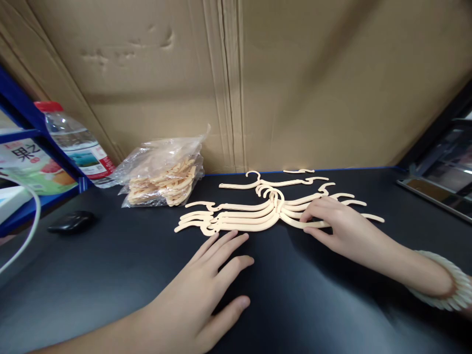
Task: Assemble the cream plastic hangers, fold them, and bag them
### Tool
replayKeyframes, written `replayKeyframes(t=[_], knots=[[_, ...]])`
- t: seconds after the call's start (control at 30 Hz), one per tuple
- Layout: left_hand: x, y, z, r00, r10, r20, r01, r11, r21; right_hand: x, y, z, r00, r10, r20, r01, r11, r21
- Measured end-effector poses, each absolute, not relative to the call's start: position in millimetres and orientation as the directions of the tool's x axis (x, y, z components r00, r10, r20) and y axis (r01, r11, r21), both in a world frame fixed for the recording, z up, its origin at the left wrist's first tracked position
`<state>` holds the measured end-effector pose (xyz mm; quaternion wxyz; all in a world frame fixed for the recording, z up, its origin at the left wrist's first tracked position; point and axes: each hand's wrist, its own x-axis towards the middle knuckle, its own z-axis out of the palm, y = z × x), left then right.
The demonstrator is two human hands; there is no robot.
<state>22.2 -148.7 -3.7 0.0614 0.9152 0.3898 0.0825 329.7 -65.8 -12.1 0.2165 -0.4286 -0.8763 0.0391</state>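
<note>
Several cream plastic hangers (pixel 250 226) lie stacked in a fanned row on the black table, their hooks bunched at the middle. My right hand (pixel 337 221) pinches the right arm of the nearest hanger between thumb and fingers. Just in front of the stack, my left hand (pixel 214 285) rests open with fingers spread, its fingertips close to the nearest hanger's left arm. Behind the stack lies another hanger (pixel 239 186) with its hook upward and its left end piece absent. A small loose curved piece (pixel 298 171) sits at the table's back edge.
A clear plastic bag (pixel 162 172) of cream pieces stands at the back left, beside a water bottle (pixel 84 142) with a red cap. A black mouse (pixel 72 221) and white cable (pixel 35 216) are at left. A dark framed object (pixel 438 196) is at right; cardboard (pixel 313 98) walls the back.
</note>
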Motion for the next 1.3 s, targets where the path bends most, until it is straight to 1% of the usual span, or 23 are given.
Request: replayKeyframes(t=[0.23, 0.37, 0.53, 0.73, 1.07, 1.3], knots=[[22.4, -146.6, -4.1, 0.676, 0.725, 0.134, 0.697, -0.688, 0.203, 331.8, -63.9, -9.9, -0.52, 0.791, 0.321, 0.75, 0.603, -0.271], [22.5, -146.4, -3.9, 0.681, 0.722, 0.125, 0.695, -0.69, 0.204, 331.9, -63.6, -9.4, -0.522, 0.791, 0.32, 0.748, 0.605, -0.274], [21.9, -146.7, -4.2, 0.673, 0.725, 0.15, 0.692, -0.688, 0.22, 331.2, -64.1, -9.3, -0.535, 0.786, 0.309, 0.746, 0.611, -0.265], [22.0, -146.6, -4.2, 0.677, 0.722, 0.141, 0.693, -0.69, 0.208, 330.3, -66.2, -8.5, -0.537, 0.793, 0.288, 0.754, 0.604, -0.257], [23.0, -145.8, -5.8, 0.672, 0.722, 0.166, 0.69, -0.691, 0.215, 331.5, -65.3, -9.3, -0.534, 0.782, 0.322, 0.752, 0.613, -0.242], [20.2, -146.4, -9.1, 0.647, 0.732, 0.212, 0.697, -0.681, 0.224, 330.2, -66.4, -8.1, -0.534, 0.778, 0.329, 0.749, 0.617, -0.242]])
